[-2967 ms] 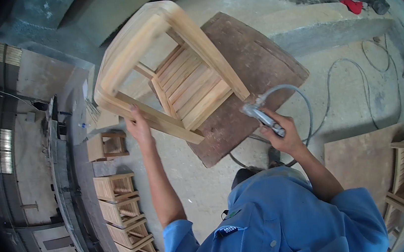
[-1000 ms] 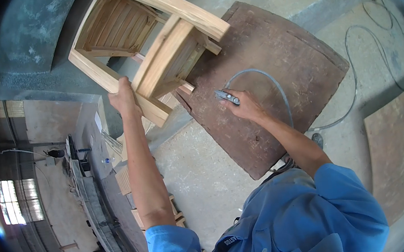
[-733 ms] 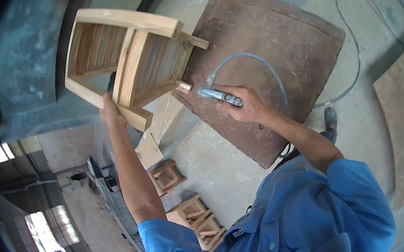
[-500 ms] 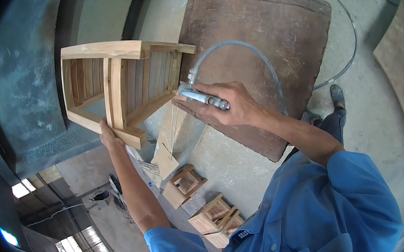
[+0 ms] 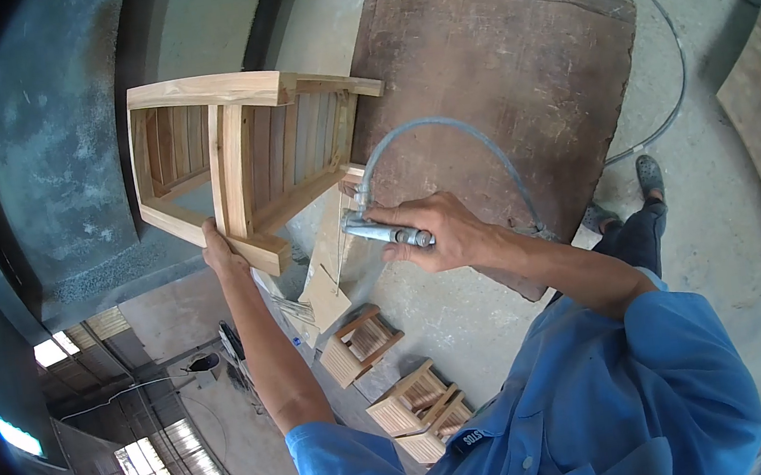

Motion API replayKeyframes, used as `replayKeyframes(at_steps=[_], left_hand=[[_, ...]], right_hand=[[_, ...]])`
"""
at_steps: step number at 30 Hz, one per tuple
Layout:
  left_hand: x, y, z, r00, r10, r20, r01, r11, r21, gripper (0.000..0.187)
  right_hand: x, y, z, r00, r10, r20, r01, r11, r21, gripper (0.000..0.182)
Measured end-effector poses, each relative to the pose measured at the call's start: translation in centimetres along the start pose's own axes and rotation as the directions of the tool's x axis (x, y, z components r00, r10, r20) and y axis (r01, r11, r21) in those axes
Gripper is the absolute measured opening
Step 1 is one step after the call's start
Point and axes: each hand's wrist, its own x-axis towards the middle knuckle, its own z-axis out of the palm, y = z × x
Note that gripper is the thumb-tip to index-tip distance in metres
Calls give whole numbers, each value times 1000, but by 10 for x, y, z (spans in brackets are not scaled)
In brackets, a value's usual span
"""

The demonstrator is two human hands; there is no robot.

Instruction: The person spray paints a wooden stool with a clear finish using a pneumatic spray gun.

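Note:
A pale wooden stool (image 5: 238,174) with slatted panels lies tipped on its side at the upper left. My left hand (image 5: 221,251) is closed round its lower corner, where a leg meets a rail. In my right hand (image 5: 447,230) is a silver metal air gun (image 5: 389,231), its head pointing left towards the stool and a little apart from it. A grey-blue hose (image 5: 442,121) rises from the gun's head and arcs over to the right. My right fingers wrap the gun's body; its trigger is hard to make out.
A large brown board (image 5: 501,55) lies beside the stool. Slatted wooden stools (image 5: 355,345) stand on the floor below, near a tan offcut (image 5: 325,298). Another hose (image 5: 682,62) crosses the concrete at right. A blue-grey metal surface (image 5: 62,161) is at left.
My right hand has lowered the air gun, away from the stool's corner. The hose arc has dropped with it. My left hand keeps its hold on the stool; the view has shifted slightly.

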Motion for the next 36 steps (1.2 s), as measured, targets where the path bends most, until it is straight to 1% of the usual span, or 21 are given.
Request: replayKeyframes(at_steps=[2, 4, 5, 7, 8, 10, 11, 13, 15, 18, 20, 21, 22, 24, 26, 28, 29, 31, 32, 34, 36], left_hand=[[3, -3, -2, 1000, 12, -1, -12, 1000, -5, 59], [6, -6, -2, 1000, 10, 23, -9, 1000, -28, 58], [7, -7, -2, 1000, 12, 24, -11, 999, -34, 58], [9, -10, -3, 1000, 1, 19, 0, 997, -71, 55], [4, -7, -2, 1000, 2, 16, 0, 997, -75, 55], [-4, -3, -1, 1000, 10, 12, -9, 999, -37, 51], [-5, -3, 0, 1000, 11, 14, -10, 999, -39, 51], [-9, -2, 3, 1000, 2, -13, -3, 998, -69, 51], [-11, -1, 4, 1000, 11, 2, -10, 997, -76, 51], [-9, -3, 3, 999, 30, 15, -28, 996, -82, 52], [-9, -2, 4, 999, 39, 18, -37, 996, -80, 52], [-9, -2, 4, 1000, 28, 12, -27, 998, -65, 52], [-9, -1, 4, 1000, 17, 5, -16, 999, -50, 52], [-11, -1, 5, 1000, 14, 4, -14, 999, -49, 52], [-8, -2, 5, 1000, 14, 7, -14, 998, -54, 53], [-5, -5, 4, 999, 24, 27, -21, 996, -90, 52], [-5, -5, 5, 999, 25, 31, -22, 995, -93, 52], [-4, -5, 4, 1000, 9, 15, -8, 998, -57, 51], [-2, -6, 3, 1000, 9, 17, -9, 998, -57, 51], [1, -9, 3, 999, 19, 31, -17, 999, -46, 51], [4, -10, 4, 999, 16, 28, -14, 998, -55, 50]], right_hand=[[2, 2, 2, 1000, -24, 20, 24, 1000, -19, 51], [6, 11, 6, 994, 34, -105, -28, 998, 64, 53], [9, 12, 0, 994, 29, -105, -23, 998, 60, 53], [14, 12, -21, 972, 219, -80, -210, 972, 102, 51], [18, 11, -29, 974, 215, -77, -207, 973, 100, 51], [26, 9, -43, 946, 122, -300, -123, 992, 15, 49], [30, 9, -48, 931, 126, -341, -142, 990, -23, 49], [34, 12, -52, 931, 163, -326, -181, 983, -24, 49], [34, 13, -49, 929, 204, -309, -221, 975, -21, 49], [26, 18, -31, 955, 159, -251, -163, 987, 5, 50], [18, 21, -17, 982, 90, -168, -90, 996, 4, 49], [14, 25, -11, 987, 115, -117, -112, 993, 30, 48], [11, 24, -7, 987, 115, -116, -112, 993, 31, 48], [8, 23, -1, 995, 52, -88, -52, 999, -3, 46], [7, 28, 0, 995, 52, -81, -55, 998, -34, 46], [9, 35, -6, 970, 219, -104, -219, 976, 14, 52], [12, 38, -11, 970, 218, -107, -218, 976, 11, 52], [20, 46, -20, 933, 268, -241, -278, 961, -7, 51], [26, 49, -25, 933, 267, -242, -277, 961, -8, 51], [36, 54, -35, 899, 225, -375, -277, 957, -90, 50], [39, 56, -35, 888, 244, -389, -288, 956, -58, 49]])
